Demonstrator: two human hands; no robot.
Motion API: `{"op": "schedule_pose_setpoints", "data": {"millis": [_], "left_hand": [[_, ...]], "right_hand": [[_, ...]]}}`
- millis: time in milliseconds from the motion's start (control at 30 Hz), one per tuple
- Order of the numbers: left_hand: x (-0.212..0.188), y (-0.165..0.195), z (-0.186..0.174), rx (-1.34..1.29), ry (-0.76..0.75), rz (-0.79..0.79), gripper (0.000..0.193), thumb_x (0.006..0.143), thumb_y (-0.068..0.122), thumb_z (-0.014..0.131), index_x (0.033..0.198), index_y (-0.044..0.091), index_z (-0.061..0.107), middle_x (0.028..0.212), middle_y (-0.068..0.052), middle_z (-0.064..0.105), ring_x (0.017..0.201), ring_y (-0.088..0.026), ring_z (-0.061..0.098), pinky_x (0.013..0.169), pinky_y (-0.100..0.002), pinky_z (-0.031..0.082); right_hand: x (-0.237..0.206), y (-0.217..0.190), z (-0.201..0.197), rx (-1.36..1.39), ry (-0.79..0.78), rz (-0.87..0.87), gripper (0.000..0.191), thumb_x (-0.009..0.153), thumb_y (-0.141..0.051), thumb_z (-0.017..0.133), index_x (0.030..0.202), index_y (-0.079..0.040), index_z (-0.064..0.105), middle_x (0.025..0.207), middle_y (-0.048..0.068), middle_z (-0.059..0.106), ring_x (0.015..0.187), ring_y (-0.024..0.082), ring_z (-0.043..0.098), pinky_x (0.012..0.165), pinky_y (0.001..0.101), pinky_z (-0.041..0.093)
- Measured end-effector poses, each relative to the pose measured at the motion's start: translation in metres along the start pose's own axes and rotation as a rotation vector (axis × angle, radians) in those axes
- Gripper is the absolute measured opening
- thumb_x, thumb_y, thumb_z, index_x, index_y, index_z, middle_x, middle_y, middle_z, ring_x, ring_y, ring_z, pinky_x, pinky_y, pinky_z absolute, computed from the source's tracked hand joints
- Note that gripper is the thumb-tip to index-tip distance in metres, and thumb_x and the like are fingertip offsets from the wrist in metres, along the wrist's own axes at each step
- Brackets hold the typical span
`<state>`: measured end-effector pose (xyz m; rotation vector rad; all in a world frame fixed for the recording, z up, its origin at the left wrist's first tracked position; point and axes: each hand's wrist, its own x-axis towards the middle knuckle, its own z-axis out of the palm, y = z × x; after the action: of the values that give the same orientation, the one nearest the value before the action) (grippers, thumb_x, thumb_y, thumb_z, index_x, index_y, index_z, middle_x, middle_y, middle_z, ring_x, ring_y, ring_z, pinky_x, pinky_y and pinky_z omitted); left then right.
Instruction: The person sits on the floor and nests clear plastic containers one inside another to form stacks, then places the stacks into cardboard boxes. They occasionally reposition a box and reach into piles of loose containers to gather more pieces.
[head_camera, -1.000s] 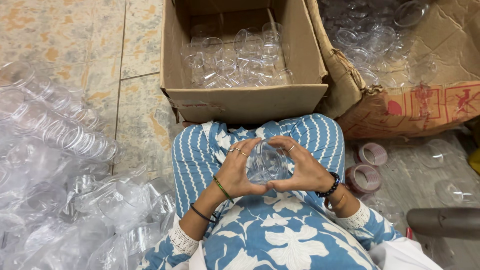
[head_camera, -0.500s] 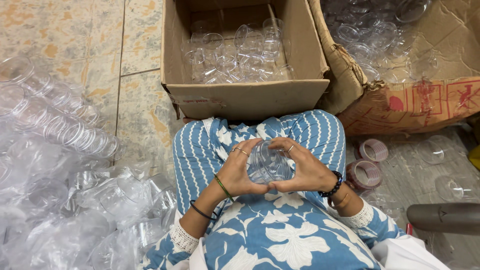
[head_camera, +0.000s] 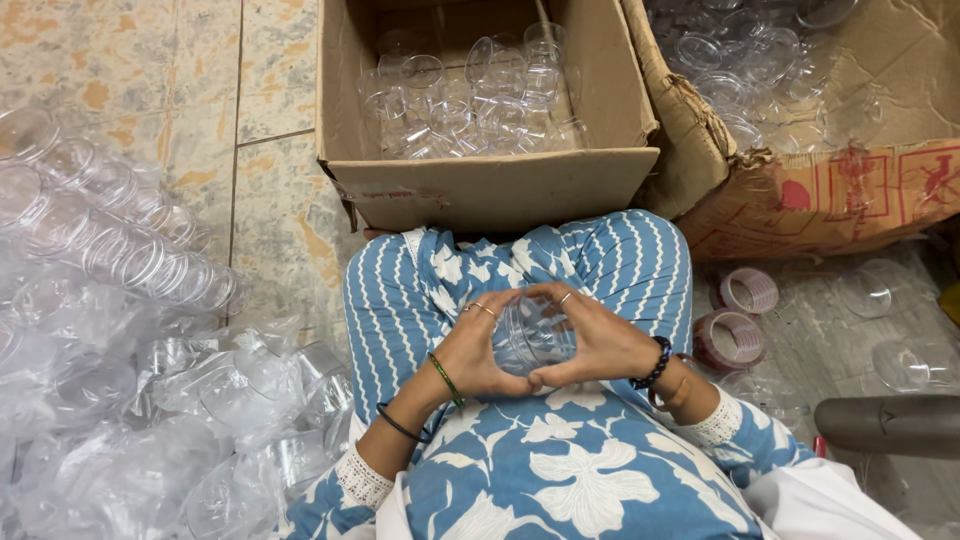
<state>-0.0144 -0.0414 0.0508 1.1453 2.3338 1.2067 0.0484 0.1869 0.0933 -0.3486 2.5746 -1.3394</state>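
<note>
Over the lap, both hands' fingers (head_camera: 520, 300) clasp a clear plastic jar (head_camera: 533, 335); the cardboard box (head_camera: 490, 190) ahead holds more jars.

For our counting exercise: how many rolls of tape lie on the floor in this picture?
2. One roll of tape lies by the person's knee, below the torn cardboard box; the second roll sits just below it. More may be hidden under the clear plastic.

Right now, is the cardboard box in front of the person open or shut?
Open. The cardboard box has no flaps over its top, and clear plastic cups show inside it.
</note>
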Motion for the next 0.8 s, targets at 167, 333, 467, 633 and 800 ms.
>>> {"op": "schedule_pose_setpoints", "data": {"millis": [167, 333, 467, 633, 800], "left_hand": [[-0.010, 0.002, 0.016, 0.035, 0.078, -0.075, 0.130, 0.047, 0.050, 0.097, 0.147, -0.008, 0.037, 0.143, -0.031, 0.047, 0.134, -0.045, 0.048, 0.112, -0.046, 0.040], [-0.008, -0.003, 0.017, 0.040, 0.011, -0.104, 0.125, 0.049, 0.049, 0.095, 0.146, -0.007, 0.040, 0.143, -0.029, 0.050, 0.134, -0.042, 0.051, 0.113, -0.043, 0.042], [-0.006, -0.005, 0.014, -0.004, -0.011, -0.051, 0.125, 0.051, 0.054, 0.094, 0.147, -0.007, 0.040, 0.143, -0.029, 0.050, 0.134, -0.041, 0.052, 0.113, -0.043, 0.042], [-0.006, -0.003, 0.014, 0.005, -0.019, -0.049, 0.125, 0.050, 0.054, 0.093, 0.146, -0.007, 0.040, 0.142, -0.028, 0.051, 0.132, -0.041, 0.053, 0.111, -0.042, 0.044], [-0.009, -0.002, 0.012, 0.001, -0.004, -0.087, 0.126, 0.051, 0.056, 0.093, 0.147, -0.006, 0.040, 0.141, -0.028, 0.052, 0.132, -0.041, 0.054, 0.111, -0.043, 0.045]], "right_hand": [[0.002, 0.007, 0.018, 0.084, 0.008, 0.036, 0.104, 0.063, -0.046, 0.086, 0.144, 0.000, 0.040, 0.140, 0.019, 0.052, 0.121, 0.030, 0.064, 0.097, 0.0406, 0.060], [-0.006, 0.014, 0.024, 0.038, 0.026, 0.056, 0.100, 0.061, -0.045, 0.087, 0.141, -0.002, 0.045, 0.138, 0.017, 0.055, 0.123, 0.030, 0.063, 0.102, 0.0419, 0.055], [-0.010, 0.018, 0.019, 0.040, 0.029, -0.024, 0.097, 0.066, -0.044, 0.088, 0.141, -0.001, 0.046, 0.140, 0.019, 0.054, 0.131, 0.032, 0.058, 0.112, 0.0424, 0.048], [-0.010, 0.023, 0.022, 0.159, 0.038, 0.022, 0.099, 0.062, -0.040, 0.092, 0.140, -0.001, 0.045, 0.139, 0.018, 0.055, 0.132, 0.031, 0.058, 0.113, 0.0424, 0.047], [-0.007, 0.029, 0.029, 0.222, 0.072, 0.014, 0.098, 0.062, -0.038, 0.093, 0.138, 0.001, 0.046, 0.138, 0.021, 0.056, 0.132, 0.032, 0.059, 0.114, 0.0430, 0.046]]}}
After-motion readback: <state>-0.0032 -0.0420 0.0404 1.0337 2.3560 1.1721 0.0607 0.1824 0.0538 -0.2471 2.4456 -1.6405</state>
